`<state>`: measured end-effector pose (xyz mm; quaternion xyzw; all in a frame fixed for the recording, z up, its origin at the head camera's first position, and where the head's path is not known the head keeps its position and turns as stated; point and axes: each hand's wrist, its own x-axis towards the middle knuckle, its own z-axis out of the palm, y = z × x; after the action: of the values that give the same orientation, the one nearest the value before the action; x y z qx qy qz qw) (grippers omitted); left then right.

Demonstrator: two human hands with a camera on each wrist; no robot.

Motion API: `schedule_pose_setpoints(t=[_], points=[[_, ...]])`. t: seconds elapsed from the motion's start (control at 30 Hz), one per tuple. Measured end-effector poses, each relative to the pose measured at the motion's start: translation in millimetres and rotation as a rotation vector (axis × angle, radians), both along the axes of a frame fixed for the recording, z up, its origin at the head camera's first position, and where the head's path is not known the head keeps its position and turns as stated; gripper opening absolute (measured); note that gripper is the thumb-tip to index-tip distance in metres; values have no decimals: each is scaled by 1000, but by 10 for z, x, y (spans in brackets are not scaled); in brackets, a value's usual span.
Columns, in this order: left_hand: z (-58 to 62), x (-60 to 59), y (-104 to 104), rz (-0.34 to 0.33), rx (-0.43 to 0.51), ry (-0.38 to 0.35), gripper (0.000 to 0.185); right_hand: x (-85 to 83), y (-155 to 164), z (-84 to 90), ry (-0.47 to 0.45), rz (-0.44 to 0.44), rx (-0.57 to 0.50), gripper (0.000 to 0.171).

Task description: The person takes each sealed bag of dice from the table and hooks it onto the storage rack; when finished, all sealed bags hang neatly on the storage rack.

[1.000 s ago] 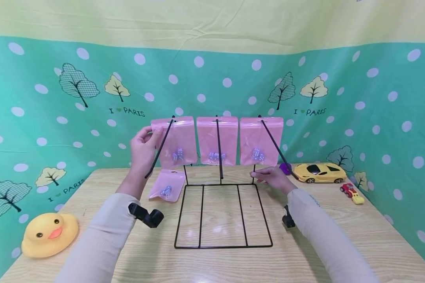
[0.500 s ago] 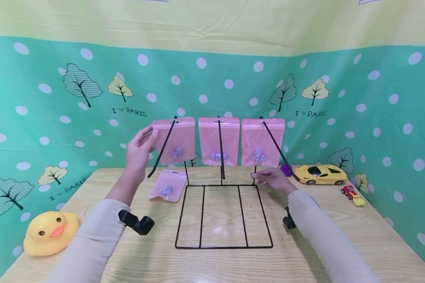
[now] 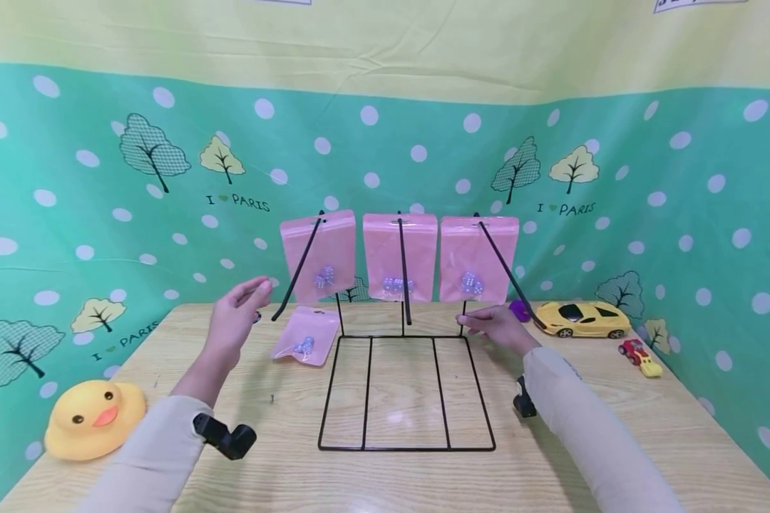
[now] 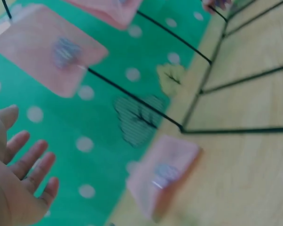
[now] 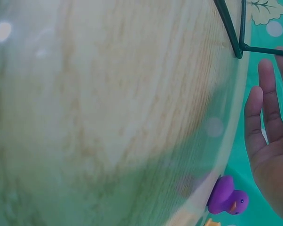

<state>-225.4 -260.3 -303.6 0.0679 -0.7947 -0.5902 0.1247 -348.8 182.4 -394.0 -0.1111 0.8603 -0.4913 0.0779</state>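
A black wire rack (image 3: 406,447) stands on the wooden table (image 3: 282,463). Three pink bags hang from its hooks: the left bag (image 3: 319,255), the middle bag (image 3: 399,256) and the right bag (image 3: 478,260), each with small beads inside. A fourth pink bag (image 3: 304,336) (image 4: 160,176) lies flat on the table left of the rack. My left hand (image 3: 236,319) (image 4: 17,181) hovers open in the air, left of the lying bag, touching nothing. My right hand (image 3: 497,324) (image 5: 271,141) rests by the rack's back right corner post, fingers straight.
A yellow rubber duck (image 3: 93,419) sits at the table's left front. A small purple duck (image 3: 520,310) (image 5: 227,200), a yellow toy car (image 3: 580,318) and a little red and yellow toy vehicle (image 3: 639,353) lie at the back right. Green dotted cloth walls surround the table.
My left hand has let go of the left hanging bag's edge and dropped down and leftward, opening. The right hand has stayed by the rack's corner.
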Motion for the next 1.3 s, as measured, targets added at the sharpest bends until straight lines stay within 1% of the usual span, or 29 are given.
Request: schedule_pose_setpoints(t=[0.17, 0.3, 0.5, 0.6, 0.73, 0.8, 0.97, 1.03, 1.1, 1.3], points=[[-258, -103, -41, 55, 20, -43, 58, -1, 2, -7, 0, 5, 10, 44], [-416, -198, -54, 82, 16, -79, 56, -7, -7, -14, -1, -3, 14, 45], [-589, -379, -40, 128, -24, -141, 48, 10, 9, 6, -2, -15, -6, 44], [-659, -432, -42, 137, -90, -167, 49, 29, 15, 11, 4, -19, -10, 43], [-722, -456, -44, 136, -177, -219, 58, 42, 8, 12, 8, -8, -7, 42], [-735, -461, -32, 129, -196, -257, 62, 46, 1, 20, 11, 0, 2, 42], [-765, -506, 23, 99, -274, -312, 62, 42, -12, 25, 22, -2, 16, 40], [-772, -530, 56, 93, -321, -327, 61, 30, -16, 18, 21, -4, 11, 40], [-778, -547, 90, 96, -352, -349, 62, 20, -20, 11, 14, -9, 0, 39], [-754, -573, 195, 144, -455, -402, 63, 15, -16, -3, 8, -4, -16, 39]])
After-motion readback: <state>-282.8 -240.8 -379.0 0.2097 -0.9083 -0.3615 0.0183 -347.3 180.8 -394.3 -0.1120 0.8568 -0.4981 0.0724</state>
